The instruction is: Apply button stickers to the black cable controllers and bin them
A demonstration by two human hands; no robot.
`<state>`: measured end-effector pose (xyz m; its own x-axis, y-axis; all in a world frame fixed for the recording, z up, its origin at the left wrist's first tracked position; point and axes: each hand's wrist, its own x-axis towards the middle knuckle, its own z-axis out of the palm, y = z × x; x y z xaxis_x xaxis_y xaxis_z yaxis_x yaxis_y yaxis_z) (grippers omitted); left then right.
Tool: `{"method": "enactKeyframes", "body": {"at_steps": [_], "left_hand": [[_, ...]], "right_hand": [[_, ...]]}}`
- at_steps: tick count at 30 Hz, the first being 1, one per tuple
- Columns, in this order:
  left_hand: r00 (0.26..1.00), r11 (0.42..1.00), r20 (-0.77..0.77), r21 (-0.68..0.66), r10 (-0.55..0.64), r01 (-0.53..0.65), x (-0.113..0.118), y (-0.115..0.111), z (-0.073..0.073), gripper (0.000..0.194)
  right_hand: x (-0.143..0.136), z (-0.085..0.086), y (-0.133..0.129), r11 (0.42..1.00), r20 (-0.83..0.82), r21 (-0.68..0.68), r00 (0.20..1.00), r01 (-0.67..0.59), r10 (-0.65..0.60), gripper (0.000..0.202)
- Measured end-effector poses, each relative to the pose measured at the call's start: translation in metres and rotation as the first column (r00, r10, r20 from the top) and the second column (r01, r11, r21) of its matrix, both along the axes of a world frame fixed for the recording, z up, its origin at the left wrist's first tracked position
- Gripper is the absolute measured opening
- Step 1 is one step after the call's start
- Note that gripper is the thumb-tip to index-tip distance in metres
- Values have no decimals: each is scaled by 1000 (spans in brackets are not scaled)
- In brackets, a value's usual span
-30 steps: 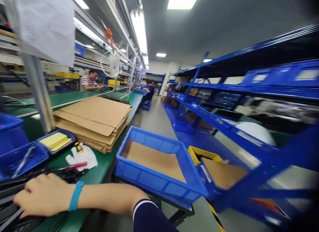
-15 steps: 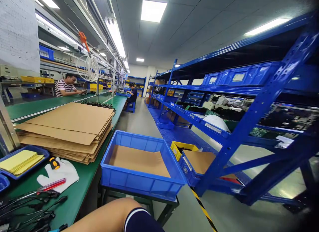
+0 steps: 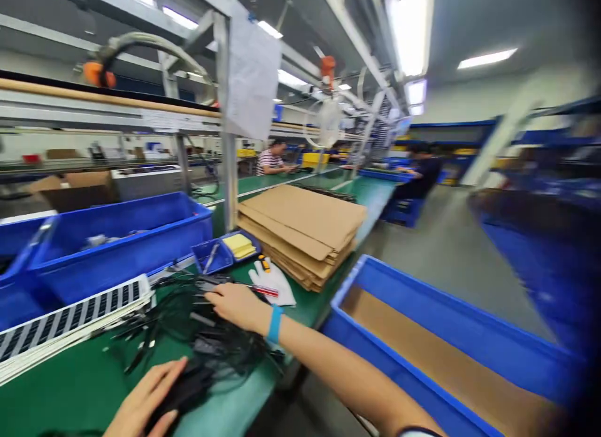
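My right hand [image 3: 239,307], with a blue band on its wrist, reaches over a tangled pile of black cables [image 3: 220,343] on the green bench; its fingers bend at the pile's far side, and what they hold, if anything, is hidden. Nearer and to the left, my left hand [image 3: 153,396] has thumb and fingers around a black object [image 3: 183,390], blurred, at the pile's near edge. Beyond my right hand lie a white glove [image 3: 272,282], a red pen-like tool [image 3: 265,291] and a small blue tray with yellow cards [image 3: 239,245].
Stacked cardboard sheets [image 3: 300,221] stand farther along the bench. A large blue bin [image 3: 422,299] lined with cardboard is at the right. Long blue bins [image 3: 122,249] and a striped white strip stack [image 3: 75,318] are at the left. Two people sit farther off.
The view has swung left, bringing the cable pile and left-hand bins into sight. Both hands have come into view at the cables; earlier only a bare arm and dark sleeve showed at the bottom.
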<state>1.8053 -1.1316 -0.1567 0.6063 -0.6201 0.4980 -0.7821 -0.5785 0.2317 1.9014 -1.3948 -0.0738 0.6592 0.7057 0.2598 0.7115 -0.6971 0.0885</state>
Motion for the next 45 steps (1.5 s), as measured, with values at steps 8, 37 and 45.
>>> {"method": "enactKeyframes", "body": {"at_steps": [8, 37, 45], "left_hand": [[978, 996, -206, 83, 40, -24, -8, -13, 11, 58], [935, 980, -322, 75, -151, 184, -14, -3, 15, 82], [935, 979, -333, 108, -127, 171, -16, -6, 25, 78]], "right_hand": [[-55, -11, 1, 946, -376, 316, 925, 77, 50, 45], [-78, -14, 15, 877, -461, 379, 762, -295, 455, 41], [-24, -24, 62, 998, -203, 44, 979, 41, -31, 18]]}}
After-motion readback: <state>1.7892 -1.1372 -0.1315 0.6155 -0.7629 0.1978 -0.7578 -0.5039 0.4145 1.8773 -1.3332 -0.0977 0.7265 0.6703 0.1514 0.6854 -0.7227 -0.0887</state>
